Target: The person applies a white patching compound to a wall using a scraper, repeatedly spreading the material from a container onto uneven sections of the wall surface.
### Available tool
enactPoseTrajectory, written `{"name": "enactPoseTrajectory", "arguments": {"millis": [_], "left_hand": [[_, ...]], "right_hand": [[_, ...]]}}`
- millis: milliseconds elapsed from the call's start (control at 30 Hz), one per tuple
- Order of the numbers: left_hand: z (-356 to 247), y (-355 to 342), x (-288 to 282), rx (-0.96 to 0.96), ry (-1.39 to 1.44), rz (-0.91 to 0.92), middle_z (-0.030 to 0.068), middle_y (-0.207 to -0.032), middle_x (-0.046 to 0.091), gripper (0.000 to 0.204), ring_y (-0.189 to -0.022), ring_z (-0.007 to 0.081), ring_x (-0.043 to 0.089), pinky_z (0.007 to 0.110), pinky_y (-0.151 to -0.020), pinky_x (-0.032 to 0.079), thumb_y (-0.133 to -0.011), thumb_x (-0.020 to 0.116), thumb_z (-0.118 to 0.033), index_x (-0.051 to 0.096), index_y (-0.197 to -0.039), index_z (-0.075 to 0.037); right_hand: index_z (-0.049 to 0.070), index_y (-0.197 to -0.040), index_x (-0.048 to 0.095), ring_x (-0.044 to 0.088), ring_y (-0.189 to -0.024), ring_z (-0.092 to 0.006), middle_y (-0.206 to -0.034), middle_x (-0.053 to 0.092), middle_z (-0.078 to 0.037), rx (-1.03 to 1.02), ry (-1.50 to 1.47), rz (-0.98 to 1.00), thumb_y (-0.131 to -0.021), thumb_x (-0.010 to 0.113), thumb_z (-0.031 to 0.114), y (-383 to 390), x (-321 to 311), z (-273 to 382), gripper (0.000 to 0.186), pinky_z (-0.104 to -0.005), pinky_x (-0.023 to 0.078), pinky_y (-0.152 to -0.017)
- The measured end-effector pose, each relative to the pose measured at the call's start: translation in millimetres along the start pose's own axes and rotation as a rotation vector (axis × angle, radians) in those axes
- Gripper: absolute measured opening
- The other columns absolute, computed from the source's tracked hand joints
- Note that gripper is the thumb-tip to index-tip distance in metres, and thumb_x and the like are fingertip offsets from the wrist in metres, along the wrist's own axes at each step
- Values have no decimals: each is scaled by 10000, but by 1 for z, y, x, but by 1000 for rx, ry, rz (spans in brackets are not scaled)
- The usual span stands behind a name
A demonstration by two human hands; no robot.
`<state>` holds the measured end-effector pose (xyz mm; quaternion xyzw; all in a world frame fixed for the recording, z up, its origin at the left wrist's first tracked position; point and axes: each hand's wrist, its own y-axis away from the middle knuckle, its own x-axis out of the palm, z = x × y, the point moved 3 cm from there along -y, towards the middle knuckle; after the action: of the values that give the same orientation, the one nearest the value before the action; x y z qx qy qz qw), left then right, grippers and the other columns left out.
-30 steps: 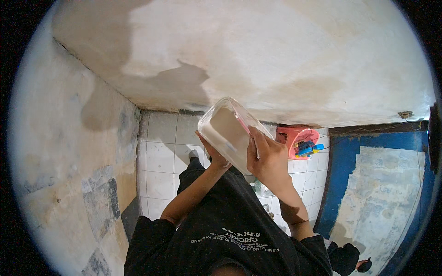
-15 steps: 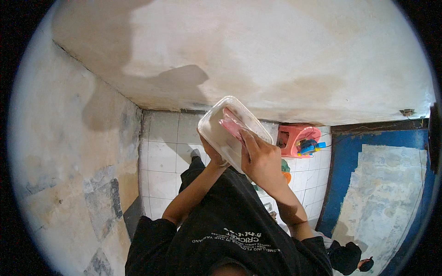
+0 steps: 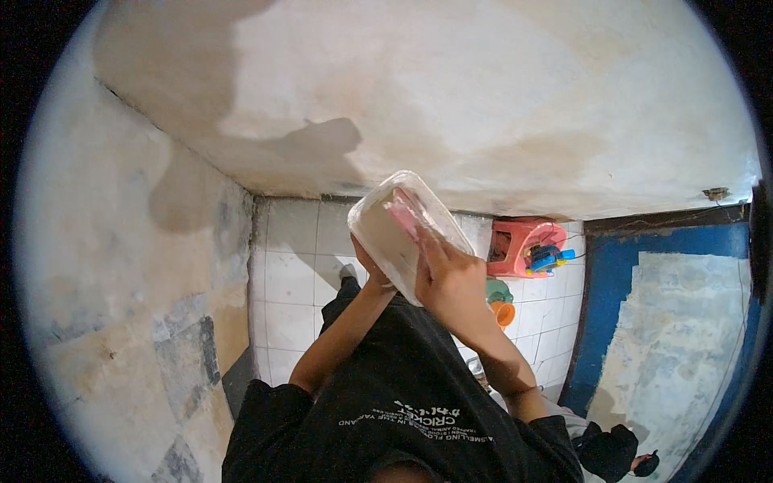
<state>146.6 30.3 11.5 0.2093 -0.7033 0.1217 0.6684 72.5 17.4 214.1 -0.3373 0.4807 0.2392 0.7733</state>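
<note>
I hold a white rectangular plastic tub (image 3: 377, 224) tilted in front of my chest, its rim and inside smeared with whitish paste. My left hand (image 3: 373, 264) grips the tub from its lower left side, with most of its fingers hidden behind the wall. Inside the tub's mouth is a flat pink scraper (image 3: 405, 211), partly coated in the paste. My right hand (image 3: 451, 282) is closed around the scraper's near end, fingers pointing into the tub. How deep the paste lies I cannot tell.
Ahead rises a patchy plastered wall (image 3: 451, 97); another wall (image 3: 121, 266) closes the left. A pink plastic stool (image 3: 515, 249) bears a blue-and-yellow tool (image 3: 547, 259). An orange cup (image 3: 503, 312) and a green item (image 3: 498, 291) stand nearby. Another person (image 3: 608, 451) is at lower right.
My right hand has shifted slightly left with the scraper, which now sits a little lower in the tub. The tub stays nearly in place. The whole view has shifted slightly.
</note>
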Motion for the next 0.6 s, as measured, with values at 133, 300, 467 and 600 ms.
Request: {"name": "enactPoseTrajectory", "arguments": {"millis": [133, 300, 467, 600], "left_hand": [[7, -6, 21, -38, 73, 42, 73, -1348, 498, 695, -1218, 271, 493, 445, -1040, 410, -911, 313, -667, 421, -1387, -173], [4, -15, 12, -44, 39, -2, 83, -1324, 521, 686, -1192, 273, 516, 440, -1014, 439, -922, 308, -663, 442, -1369, -160], [0, -13, 30, -147, 212, -61, 92, -1302, 541, 658, -1162, 275, 542, 440, -983, 469, -930, 334, -636, 461, -1350, -146], [-7, -12, 24, -99, 141, 165, 97, -1399, 453, 711, -1271, 301, 440, 479, -1093, 340, -897, 358, -653, 404, -1407, -159]], "right_hand": [[7, -1134, 615, 673, -683, -325, -920, 685, -185, -20, -26, 8, -777, 607, 8, 2, 8, 6, 357, -401, 541, -591], [29, -1111, 628, 670, -659, -309, -886, 686, -174, 48, -71, -12, -787, 617, 32, -2, -5, 2, 325, -395, 526, -562], [31, -1034, 654, 661, -672, -300, -872, 685, -149, 97, 17, 59, -787, 629, 30, -15, -9, 2, 248, -413, 503, -588], [25, -1009, 666, 660, -740, -334, -928, 685, -147, -38, 90, 23, -784, 637, 22, -20, -15, 11, 227, -421, 518, -664]]}}
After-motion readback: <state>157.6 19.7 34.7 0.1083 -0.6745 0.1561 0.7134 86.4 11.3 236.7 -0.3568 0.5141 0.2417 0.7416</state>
